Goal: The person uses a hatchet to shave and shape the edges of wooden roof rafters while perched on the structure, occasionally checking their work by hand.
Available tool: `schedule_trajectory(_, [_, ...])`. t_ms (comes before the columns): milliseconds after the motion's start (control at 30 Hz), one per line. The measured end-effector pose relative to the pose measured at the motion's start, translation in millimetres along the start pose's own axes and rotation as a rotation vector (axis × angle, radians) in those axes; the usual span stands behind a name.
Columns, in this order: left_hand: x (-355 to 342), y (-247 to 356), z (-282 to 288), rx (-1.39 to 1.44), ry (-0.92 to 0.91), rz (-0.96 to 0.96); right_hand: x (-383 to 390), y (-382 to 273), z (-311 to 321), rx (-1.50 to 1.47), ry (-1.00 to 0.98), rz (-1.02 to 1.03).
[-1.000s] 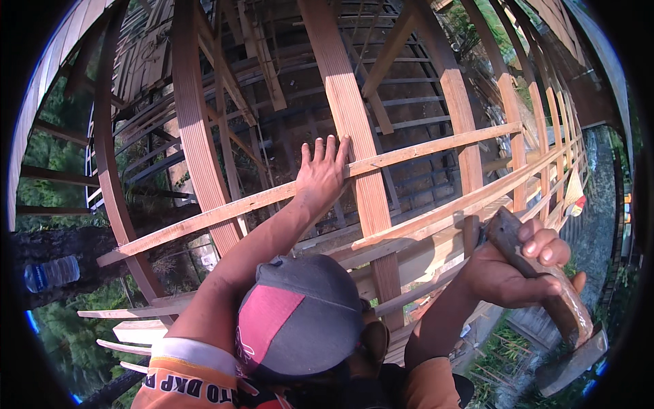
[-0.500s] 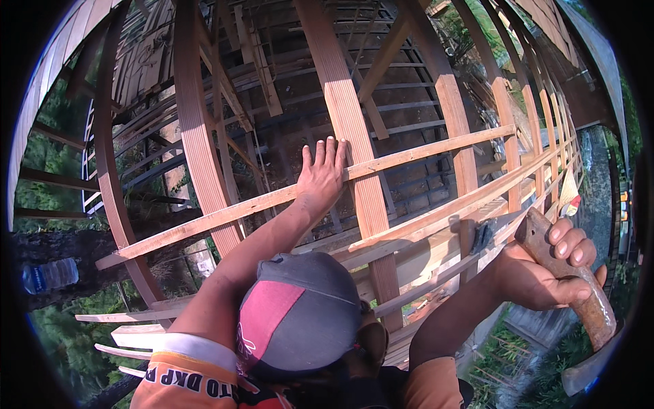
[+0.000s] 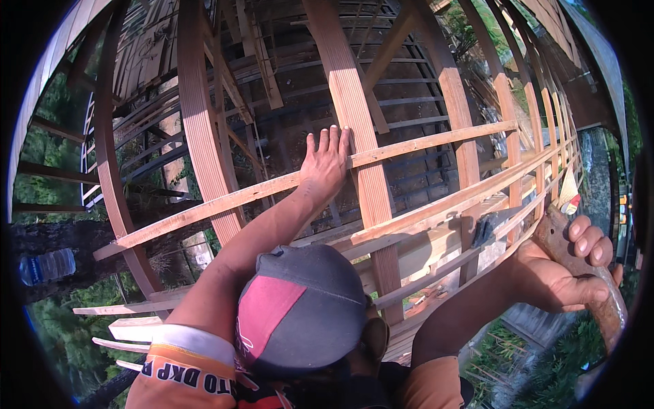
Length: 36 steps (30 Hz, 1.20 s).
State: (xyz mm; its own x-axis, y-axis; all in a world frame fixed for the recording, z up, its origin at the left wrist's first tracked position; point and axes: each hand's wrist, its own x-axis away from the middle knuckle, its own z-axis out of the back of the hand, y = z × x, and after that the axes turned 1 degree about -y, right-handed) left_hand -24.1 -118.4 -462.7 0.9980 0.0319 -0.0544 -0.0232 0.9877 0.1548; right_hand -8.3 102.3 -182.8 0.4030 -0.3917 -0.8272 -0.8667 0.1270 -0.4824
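Observation:
My left hand lies flat across a long, light wooden batten, its fingers stretched out beyond it. Next to the fingers the batten crosses a wide, reddish rafter. Over at the lower right, my right hand is wrapped round a tool with a thick, curved brown handle. Its far end runs down into the dark rim, where a greyish part shows only faintly, so its kind is unclear. The right hand is held apart from the batten.
More rafters run side by side, with gaps opening onto beams and ground far below. Further battens cross them nearer me. A clear plastic bottle lies at the far left. A grey and maroon cap blocks the lower middle.
My right hand has shifted right and slightly down with the tool, whose grey end has mostly slipped into the dark rim. The left hand stays on the batten.

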Motion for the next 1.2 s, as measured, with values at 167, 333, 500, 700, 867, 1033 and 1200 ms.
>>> schedule_trajectory(167, [-1.0, 8.6, 3.7, 0.01, -0.031, -0.011, 238.6, 77.2, 74.6, 0.114, -0.509, -1.182])
schedule_trajectory(333, [4.2, -5.4, -1.4, -0.039, -0.019, 0.018, 156.2, 53.2, 35.7, 0.028, -0.485, -1.268])
schedule_trajectory(500, [4.6, 1.4, 5.1, 0.022, 0.001, -0.003, 14.6, -1.1, 4.8, -0.213, -0.061, -0.118])
schedule_trajectory(700, [5.8, 14.7, 2.8, 0.029, -0.049, -0.015, 246.4, 86.2, 90.8, 0.601, -1.076, -1.236])
schedule_trajectory(867, [4.4, 2.2, 3.5, -0.003, -0.046, 0.004, 205.1, 48.5, 55.6, 0.203, -0.709, -1.35])
schedule_trajectory(1033, [1.0, -5.1, -8.1, 0.013, -0.022, 0.014, 184.9, 52.8, 40.9, -0.053, -0.308, -0.992])
schedule_trajectory(1200, [3.2, 1.0, 13.1, 0.103, -0.061, 0.01, 251.1, 101.4, 103.9, 0.511, -0.886, -1.301])
